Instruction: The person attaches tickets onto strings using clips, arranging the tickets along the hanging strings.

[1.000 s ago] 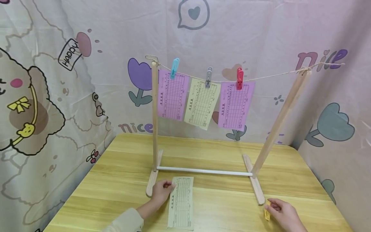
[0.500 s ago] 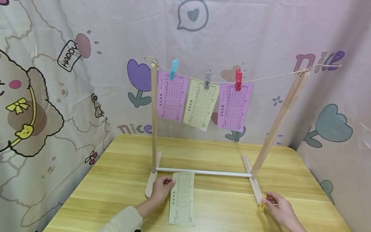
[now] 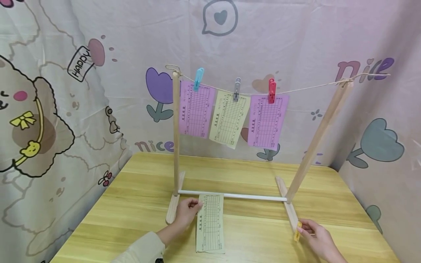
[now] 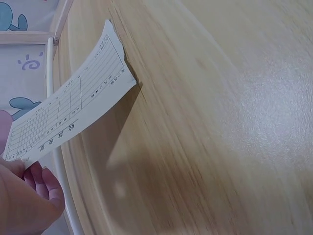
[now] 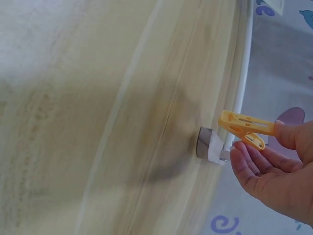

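My left hand [image 3: 186,212] pinches a pale green printed form slip [image 3: 210,224] by its upper left edge. In the left wrist view the slip [image 4: 73,95] slants up off the table, its far end curving over its own shadow. My right hand [image 3: 317,237] holds a yellow clothespin [image 3: 297,232] between thumb and fingers, beside the stand's right foot. The right wrist view shows the thumb on one handle of the clothespin [image 5: 247,128], with fingertips under the other. Two pink slips [image 3: 195,109] and one green slip [image 3: 229,118] hang from a string [image 3: 306,87].
A blue [image 3: 198,79], a grey [image 3: 236,89] and a red clothespin [image 3: 272,90] grip the hanging slips. The string runs between two wooden posts [image 3: 176,135], joined low by a white rod [image 3: 250,196]. A printed cloth [image 3: 131,91] closes off the back and sides of the wooden table [image 3: 131,182].
My left hand has lifted the green slip and carried it slightly forward and right, toward the white rod. My right hand has raised the yellow clothespin and shifted a little left.
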The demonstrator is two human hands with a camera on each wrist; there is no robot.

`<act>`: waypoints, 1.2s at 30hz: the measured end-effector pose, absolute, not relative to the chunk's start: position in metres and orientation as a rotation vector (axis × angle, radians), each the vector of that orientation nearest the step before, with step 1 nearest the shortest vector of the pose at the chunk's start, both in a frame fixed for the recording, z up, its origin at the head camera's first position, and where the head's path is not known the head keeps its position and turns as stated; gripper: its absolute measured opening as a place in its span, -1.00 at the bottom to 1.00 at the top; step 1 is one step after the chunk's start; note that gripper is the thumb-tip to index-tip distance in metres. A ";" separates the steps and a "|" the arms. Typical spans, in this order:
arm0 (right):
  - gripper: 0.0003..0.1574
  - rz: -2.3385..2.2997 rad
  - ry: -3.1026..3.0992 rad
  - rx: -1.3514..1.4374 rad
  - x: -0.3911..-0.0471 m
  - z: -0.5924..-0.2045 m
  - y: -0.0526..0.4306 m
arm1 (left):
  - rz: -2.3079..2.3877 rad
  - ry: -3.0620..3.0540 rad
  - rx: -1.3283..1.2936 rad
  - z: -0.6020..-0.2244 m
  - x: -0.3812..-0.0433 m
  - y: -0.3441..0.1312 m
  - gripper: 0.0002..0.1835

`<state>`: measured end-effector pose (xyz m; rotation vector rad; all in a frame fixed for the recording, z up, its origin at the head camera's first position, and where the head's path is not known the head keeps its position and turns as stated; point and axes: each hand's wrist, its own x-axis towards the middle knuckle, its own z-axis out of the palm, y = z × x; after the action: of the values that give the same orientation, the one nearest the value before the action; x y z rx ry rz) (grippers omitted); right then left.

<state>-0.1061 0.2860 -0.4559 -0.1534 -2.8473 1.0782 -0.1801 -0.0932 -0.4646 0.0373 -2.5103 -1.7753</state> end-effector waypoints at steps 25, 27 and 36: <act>-0.63 1.006 -2.654 -0.026 -0.109 -0.437 0.297 | -1.846 -2.492 -0.047 -0.427 -0.192 -0.070 -0.75; -0.63 0.990 -2.618 -0.011 -0.110 -0.433 0.298 | -1.860 -2.495 -0.034 -0.421 -0.194 -0.067 -0.75; -0.64 0.992 -2.530 0.036 -0.114 -0.419 0.301 | -1.865 -2.481 -0.054 -0.403 -0.201 -0.055 -0.78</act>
<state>-0.1138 0.3012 -0.4194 0.0362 -2.5299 0.9925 -0.2007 -0.0555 -0.4031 -0.0543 -2.4812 -1.8653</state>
